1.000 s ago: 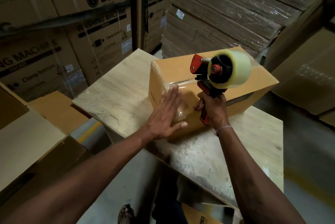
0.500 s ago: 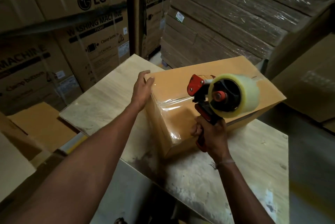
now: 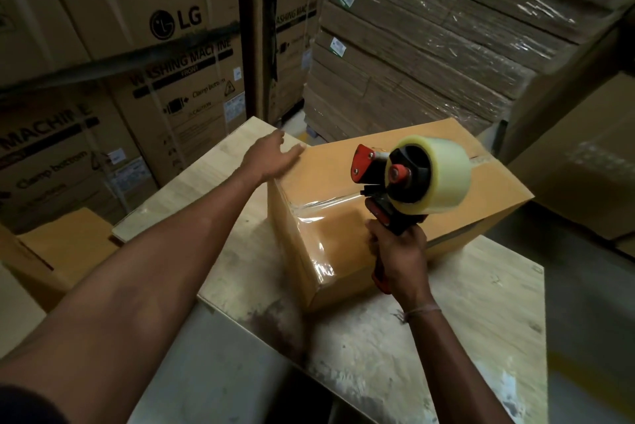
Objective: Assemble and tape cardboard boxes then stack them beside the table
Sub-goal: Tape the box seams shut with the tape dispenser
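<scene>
I saw the cardboard box [image 3: 343, 179] standing on the table [image 3: 446, 337], toward its far side. My left hand [image 3: 271, 157] lay on the box's far left corner. My right hand [image 3: 400, 257] was at the near side of the box and gripped the handle of the tape dispenser [image 3: 409, 179], which stood over the box top. Behind the table on the left were stacked washing machine cartons [image 3: 144, 11]. Behind it on the right stood a pile of flat cardboard [image 3: 429, 38]. Left of the table, lower, lay more cardboard sheets [image 3: 65, 245].
</scene>
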Motion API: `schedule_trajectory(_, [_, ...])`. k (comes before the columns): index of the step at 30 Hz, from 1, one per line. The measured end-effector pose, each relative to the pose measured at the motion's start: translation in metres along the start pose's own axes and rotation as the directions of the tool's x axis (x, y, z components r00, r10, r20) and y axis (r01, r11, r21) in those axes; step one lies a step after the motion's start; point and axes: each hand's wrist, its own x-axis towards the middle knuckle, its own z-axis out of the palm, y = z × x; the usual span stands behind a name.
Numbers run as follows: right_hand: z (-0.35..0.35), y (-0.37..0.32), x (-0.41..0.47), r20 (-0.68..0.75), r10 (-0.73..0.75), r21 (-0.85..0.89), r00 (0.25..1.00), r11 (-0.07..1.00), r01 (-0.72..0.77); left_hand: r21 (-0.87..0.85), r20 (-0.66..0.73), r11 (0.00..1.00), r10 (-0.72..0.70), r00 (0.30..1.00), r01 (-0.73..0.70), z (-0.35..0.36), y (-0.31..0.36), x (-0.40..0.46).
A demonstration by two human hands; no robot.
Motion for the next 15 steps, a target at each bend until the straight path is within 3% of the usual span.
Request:
schedule_trajectory(3, [-0.009, 0.015, 0.01, -0.103, -0.115, -0.039, 0.988, 0.993, 0.112, 0.216, 0.084, 0.959, 0.169, 0.982, -0.184, 0.015, 0.043, 0.024])
schedule_trajectory(6, [-0.021, 0.04, 0.021, -0.268, -0.018, -0.041, 0.963, 0.999, 0.007, 0.278, 0.22, 0.914, 0.238, 0.946, -0.294, 0.04, 0.079, 0.046])
schedule_trajectory(9, [-0.031, 0.06, 0.032, -0.3, 0.003, -0.094, 0.954, 0.995, -0.032, 0.268, 0.319, 0.926, 0.175, 0.931, -0.266, 0.063, 0.095, 0.059])
schedule_trajectory(15, [-0.044, 0.084, 0.042, -0.169, -0.082, -0.207, 0.982, 0.977, 0.046, 0.275, 0.282, 0.948, 0.077, 0.956, -0.157, 0.064, 0.089, 0.049])
